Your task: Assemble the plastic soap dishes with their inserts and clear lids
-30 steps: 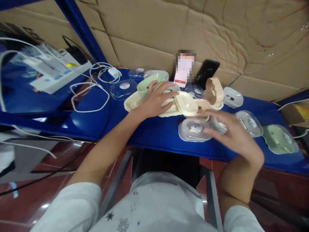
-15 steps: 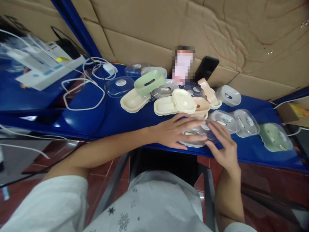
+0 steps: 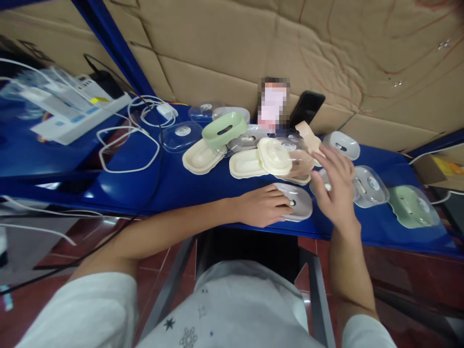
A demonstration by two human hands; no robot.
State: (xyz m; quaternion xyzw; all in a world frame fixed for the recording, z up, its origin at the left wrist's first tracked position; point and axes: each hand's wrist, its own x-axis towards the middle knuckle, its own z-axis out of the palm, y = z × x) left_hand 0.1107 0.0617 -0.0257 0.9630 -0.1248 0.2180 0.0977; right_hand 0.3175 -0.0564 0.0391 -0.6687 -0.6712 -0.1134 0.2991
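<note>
A grey oval soap dish [image 3: 301,205] with a slot in its middle lies at the table's front edge. My left hand [image 3: 263,205] rests over its left end, fingers curled onto it. To the right and a little farther back, my right hand [image 3: 335,186] grips the edge of a clear plastic lid [image 3: 302,162] between thumb and fingers. That lid hovers over or lies against a peach soap dish part, and its outline is hard to make out. Cream trays [image 3: 246,163] and a green soap dish [image 3: 225,129] lie just behind.
Lidded grey [image 3: 373,186] and green [image 3: 411,208] dishes lie to the right. A grey dish [image 3: 342,145] stands at the back. Two phones, one a black phone [image 3: 308,107], lean on the cardboard [image 3: 217,53]. White cables [image 3: 126,169] and a power strip [image 3: 79,125] occupy the left.
The clear lid has come off the grey dish, and my right hand has carried it back toward the pile. My left hand has drawn left, its fingers now curled on the dish.
</note>
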